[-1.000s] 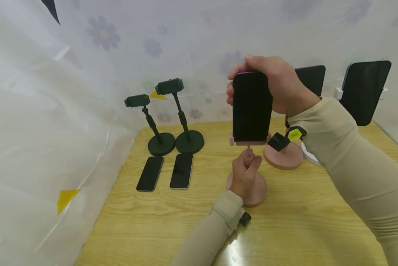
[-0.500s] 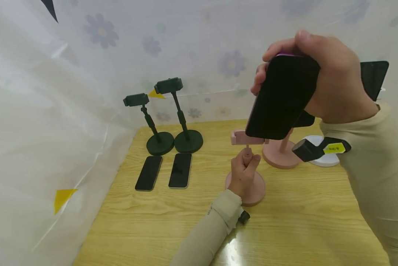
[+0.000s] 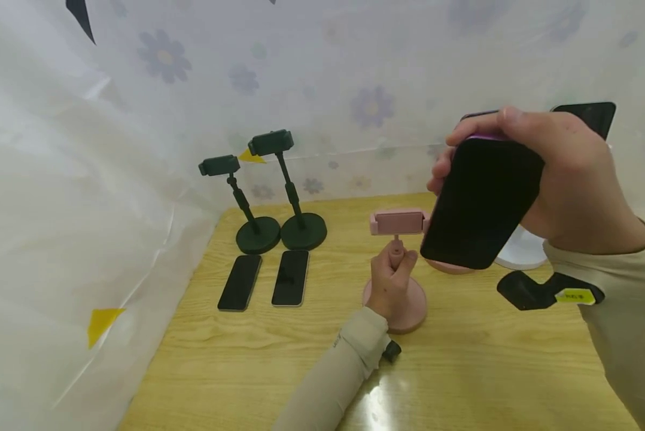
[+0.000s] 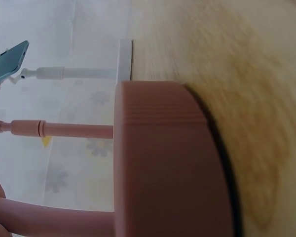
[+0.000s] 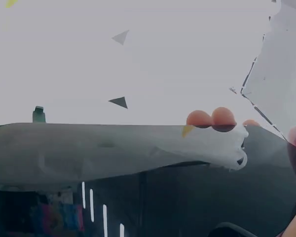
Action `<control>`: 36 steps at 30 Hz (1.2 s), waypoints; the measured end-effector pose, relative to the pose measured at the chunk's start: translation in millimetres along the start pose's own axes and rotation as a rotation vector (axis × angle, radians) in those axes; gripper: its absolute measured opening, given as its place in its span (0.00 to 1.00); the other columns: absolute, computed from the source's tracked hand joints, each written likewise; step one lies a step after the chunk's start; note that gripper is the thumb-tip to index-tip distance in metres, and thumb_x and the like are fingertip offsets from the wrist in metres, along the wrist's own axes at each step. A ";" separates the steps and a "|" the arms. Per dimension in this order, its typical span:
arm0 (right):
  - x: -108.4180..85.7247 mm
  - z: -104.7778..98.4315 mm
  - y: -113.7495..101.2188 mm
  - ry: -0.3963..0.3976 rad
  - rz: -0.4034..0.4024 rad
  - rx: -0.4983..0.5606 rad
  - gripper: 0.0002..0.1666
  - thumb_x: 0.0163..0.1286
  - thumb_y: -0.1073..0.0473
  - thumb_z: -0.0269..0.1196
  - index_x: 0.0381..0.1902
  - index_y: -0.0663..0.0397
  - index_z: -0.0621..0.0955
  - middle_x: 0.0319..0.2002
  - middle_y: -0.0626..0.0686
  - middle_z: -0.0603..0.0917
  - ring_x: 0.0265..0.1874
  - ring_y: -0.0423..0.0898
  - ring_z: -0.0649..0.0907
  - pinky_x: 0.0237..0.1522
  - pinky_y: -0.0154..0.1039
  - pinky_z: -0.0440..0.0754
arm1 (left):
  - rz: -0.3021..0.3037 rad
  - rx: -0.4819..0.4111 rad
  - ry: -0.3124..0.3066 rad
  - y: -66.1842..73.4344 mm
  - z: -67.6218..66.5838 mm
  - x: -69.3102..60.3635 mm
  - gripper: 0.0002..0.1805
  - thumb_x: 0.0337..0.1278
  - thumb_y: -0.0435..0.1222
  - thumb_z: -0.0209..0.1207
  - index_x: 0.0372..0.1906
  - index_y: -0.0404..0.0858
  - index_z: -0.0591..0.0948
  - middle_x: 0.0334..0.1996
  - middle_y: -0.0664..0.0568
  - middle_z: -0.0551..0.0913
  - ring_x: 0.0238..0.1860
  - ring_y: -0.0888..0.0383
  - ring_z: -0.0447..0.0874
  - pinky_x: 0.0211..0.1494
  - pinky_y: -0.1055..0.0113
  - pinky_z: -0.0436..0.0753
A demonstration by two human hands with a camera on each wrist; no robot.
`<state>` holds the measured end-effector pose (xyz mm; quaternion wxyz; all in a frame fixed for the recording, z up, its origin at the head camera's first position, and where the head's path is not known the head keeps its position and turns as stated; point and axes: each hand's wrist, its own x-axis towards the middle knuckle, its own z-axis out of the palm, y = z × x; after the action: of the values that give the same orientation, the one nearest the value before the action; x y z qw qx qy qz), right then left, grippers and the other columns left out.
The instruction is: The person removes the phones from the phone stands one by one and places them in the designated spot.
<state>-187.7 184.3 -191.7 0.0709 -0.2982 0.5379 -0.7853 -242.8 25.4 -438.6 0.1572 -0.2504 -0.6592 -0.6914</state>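
Purple-edged, black-screened phone (image 3: 484,203) is held tilted above the right part of the wood-grained tabletop (image 3: 489,353), beside the bracket (image 3: 400,223) of a pink plastic round-based stand (image 3: 415,306); contact cannot be confirmed. My right hand (image 3: 578,167) is closed about its upper end, fingers curled round the edge, presumably leaving the lower end unobstructed. My left hand (image 3: 391,280) grips the stem (image 3: 396,254) firmly, likely for steadiness. Toward the far left corner, two dark green plastic stands (image 3: 303,232) have flat black-screened phones (image 3: 290,278) before them, apparently one apiece.
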 end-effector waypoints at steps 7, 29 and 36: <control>-14.9 -8.7 12.7 0.008 0.027 -0.053 0.27 0.83 0.59 0.33 0.57 0.76 0.72 0.48 0.64 0.81 0.45 0.60 0.83 0.53 0.53 0.83 | -0.004 0.006 -0.010 -2.0 0.2 -0.7 0.16 0.70 0.34 0.54 0.25 0.36 0.64 0.14 0.52 0.58 0.19 0.66 0.55 0.27 0.74 0.60; -58.5 -32.7 54.2 -0.014 0.037 0.057 0.27 0.82 0.67 0.31 0.56 0.73 0.77 0.49 0.61 0.86 0.49 0.54 0.86 0.50 0.46 0.86 | -0.144 0.329 -0.221 22.5 -28.5 0.3 0.10 0.69 0.45 0.56 0.39 0.41 0.75 0.22 0.55 0.72 0.25 0.67 0.68 0.32 0.75 0.69; -68.3 -37.0 65.8 -0.025 0.033 0.018 0.28 0.81 0.68 0.30 0.55 0.69 0.78 0.47 0.59 0.86 0.48 0.52 0.85 0.50 0.44 0.85 | -0.144 0.437 -0.313 36.3 -48.0 1.5 0.14 0.65 0.44 0.59 0.50 0.42 0.79 0.35 0.52 0.85 0.34 0.66 0.79 0.36 0.76 0.79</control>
<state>-166.1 216.5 -285.9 0.0934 -0.2984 0.5346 -0.7851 -230.8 -24.9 -407.8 0.0540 -0.2670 -0.8250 -0.4952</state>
